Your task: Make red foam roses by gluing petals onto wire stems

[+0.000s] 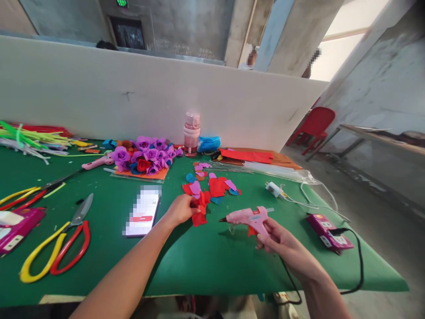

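My right hand (277, 241) is closed round the handle of a pink hot glue gun (247, 217), whose nozzle points left toward the red pieces. My left hand (181, 209) pinches a red felt piece (200, 212) on the green table (206, 261). Just beyond lies a scatter of red, pink and blue felt petals (212, 184). A black cord runs from the glue gun down past my right wrist.
A phone (142, 212) lies left of my left hand. Big yellow-and-red scissors (63, 243) lie further left. Felt roses (146, 157), a pink bottle (191, 133), glue sticks (265, 168), a charger (274, 189) and a magenta box (328, 230) stand around. A white partition backs the table.
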The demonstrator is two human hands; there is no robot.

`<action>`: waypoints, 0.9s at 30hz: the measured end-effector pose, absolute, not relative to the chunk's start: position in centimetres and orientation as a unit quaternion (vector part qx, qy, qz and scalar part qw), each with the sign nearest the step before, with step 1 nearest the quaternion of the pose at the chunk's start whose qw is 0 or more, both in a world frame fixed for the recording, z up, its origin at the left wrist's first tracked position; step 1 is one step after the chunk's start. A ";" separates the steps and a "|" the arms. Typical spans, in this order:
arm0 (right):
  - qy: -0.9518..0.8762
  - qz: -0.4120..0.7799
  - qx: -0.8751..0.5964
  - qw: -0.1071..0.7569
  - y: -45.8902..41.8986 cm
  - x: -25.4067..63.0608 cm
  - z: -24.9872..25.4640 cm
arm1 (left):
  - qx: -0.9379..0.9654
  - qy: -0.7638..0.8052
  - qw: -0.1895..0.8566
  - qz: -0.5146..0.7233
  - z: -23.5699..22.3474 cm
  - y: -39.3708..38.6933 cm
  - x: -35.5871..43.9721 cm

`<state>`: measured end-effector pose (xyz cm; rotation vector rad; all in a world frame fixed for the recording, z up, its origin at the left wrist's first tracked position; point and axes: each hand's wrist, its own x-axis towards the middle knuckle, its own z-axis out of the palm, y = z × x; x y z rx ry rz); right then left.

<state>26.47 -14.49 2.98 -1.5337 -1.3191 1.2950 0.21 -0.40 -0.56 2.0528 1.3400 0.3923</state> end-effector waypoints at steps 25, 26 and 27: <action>-0.719 0.248 -0.606 0.233 -12.9 18.9 4.0 | 0.796 0.518 0.291 0.114 -0.8 -0.3 0.4; -0.722 0.242 -0.608 0.227 -12.8 18.8 4.0 | 0.796 0.518 0.291 0.116 -0.7 -0.3 0.4; -0.724 0.237 -0.609 0.220 -12.8 18.7 4.1 | 0.795 0.519 0.290 0.118 -0.7 -0.3 0.4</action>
